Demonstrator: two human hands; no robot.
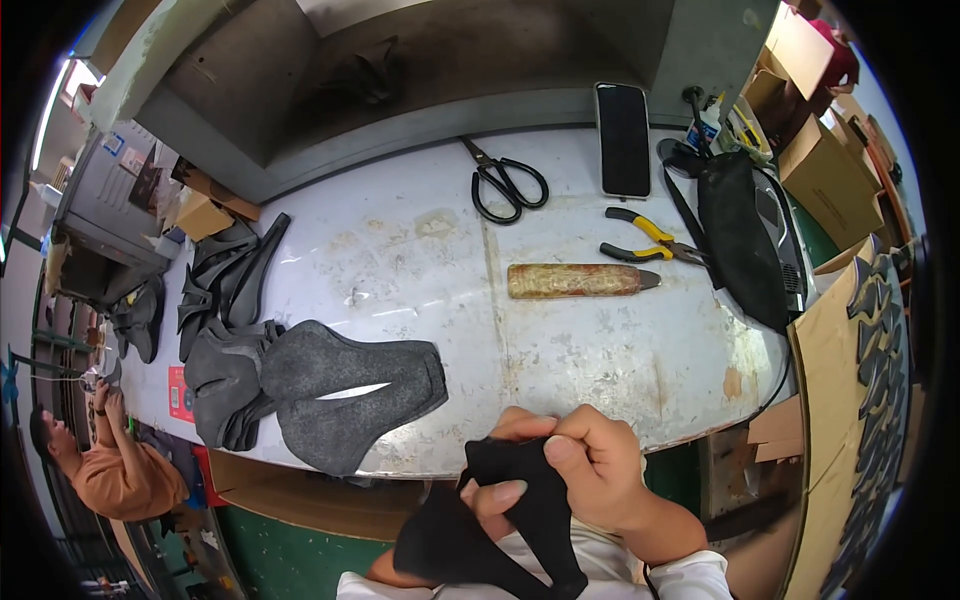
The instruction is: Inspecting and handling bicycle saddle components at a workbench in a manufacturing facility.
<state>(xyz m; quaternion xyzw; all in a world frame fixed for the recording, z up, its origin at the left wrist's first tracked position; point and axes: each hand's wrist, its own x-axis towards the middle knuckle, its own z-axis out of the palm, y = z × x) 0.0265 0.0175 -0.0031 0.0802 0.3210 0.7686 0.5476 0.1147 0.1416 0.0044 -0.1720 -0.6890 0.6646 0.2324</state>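
A black cut-out piece, looking like a shoe upper (445, 540), is held up over the table's near edge by both hands. My left hand (497, 500) grips it from behind, with a digit showing through its opening and other fingers at the top edge. My right hand (605, 480) is closed, pinching the same piece at its upper right edge. To the left on the table lie stacked grey upper pieces (335, 375), the top one with a long slit. A tool with a tape-wrapped handle (575, 281) and a short dark tip rests beyond my hands.
Black-handled scissors (505, 190), yellow-black pliers (655, 237) and a phone (623, 145) lie farther back. A black pouch (738, 230) sits at right. Dark curved pieces (230, 275) are at left. A cardboard board (825, 390) stands right. A person in orange (125, 475) works at far left.
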